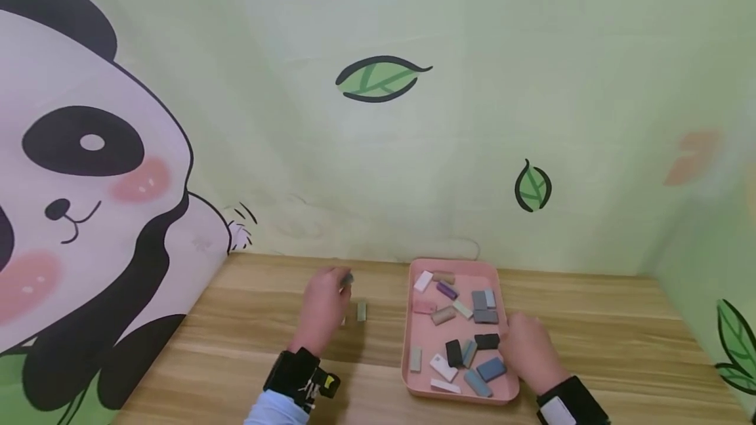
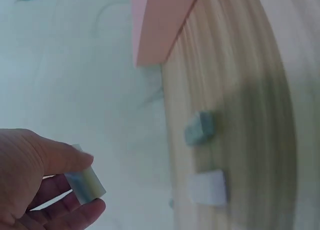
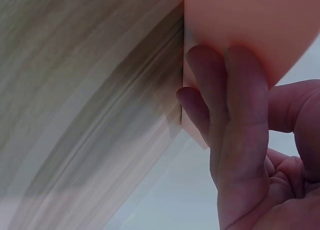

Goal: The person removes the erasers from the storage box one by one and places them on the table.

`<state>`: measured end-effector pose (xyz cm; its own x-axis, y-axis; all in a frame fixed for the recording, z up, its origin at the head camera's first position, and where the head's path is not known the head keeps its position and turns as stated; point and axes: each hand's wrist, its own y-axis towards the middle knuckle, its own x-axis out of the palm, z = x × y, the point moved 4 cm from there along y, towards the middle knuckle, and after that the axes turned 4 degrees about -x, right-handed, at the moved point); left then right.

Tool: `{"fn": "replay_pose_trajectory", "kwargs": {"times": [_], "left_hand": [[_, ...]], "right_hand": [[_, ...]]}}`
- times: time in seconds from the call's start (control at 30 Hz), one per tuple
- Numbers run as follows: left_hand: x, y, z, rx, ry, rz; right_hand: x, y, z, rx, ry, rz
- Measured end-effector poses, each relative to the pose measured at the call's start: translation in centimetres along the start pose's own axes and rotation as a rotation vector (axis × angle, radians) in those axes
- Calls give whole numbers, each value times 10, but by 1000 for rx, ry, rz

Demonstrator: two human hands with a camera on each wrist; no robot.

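My left hand (image 1: 326,300) is raised over the table left of the pink tray. Between thumb and fingers it pinches a small grey-green block (image 2: 86,182). Below it on the wood lie a grey-green block (image 1: 361,311) and a white block (image 2: 207,188), the latter mostly hidden by the hand in the head view. At the tray's right side, my right hand (image 1: 530,348) grips the wall of the pink tray (image 1: 406,326). Its fingers (image 3: 245,95) lie along the outside of that wall; the thumb side is partly hidden behind them.
Inside the tray lie several small blocks in white, tan, purple, pink, grey, black and blue, among them a blue block (image 1: 491,368) and a black block (image 1: 453,353). Behind the wooden table (image 1: 596,333) stands a green wall (image 1: 590,84) printed with a panda and leaves.
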<state>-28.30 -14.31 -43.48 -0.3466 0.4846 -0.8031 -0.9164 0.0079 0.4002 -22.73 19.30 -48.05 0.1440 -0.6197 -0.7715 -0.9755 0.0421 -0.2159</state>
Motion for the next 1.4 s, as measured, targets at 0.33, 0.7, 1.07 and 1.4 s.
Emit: {"fn": "replay_pose_trajectory", "kwargs": {"times": [0.33,0.7,1.07,1.4], "left_hand": [[7,-2,-46,-230,-102,-8],[12,-12,-64,-380,-116,-21],[20,-18,-73,-496,-82,-51],[23,-22,-76,-519,-45,-56]], "right_hand": [[-4,-2,1,14,5,1],[-4,-3,-1,15,-4,6],[-3,-1,0,-17,-14,35],[0,-2,0,-31,-32,44]]}}
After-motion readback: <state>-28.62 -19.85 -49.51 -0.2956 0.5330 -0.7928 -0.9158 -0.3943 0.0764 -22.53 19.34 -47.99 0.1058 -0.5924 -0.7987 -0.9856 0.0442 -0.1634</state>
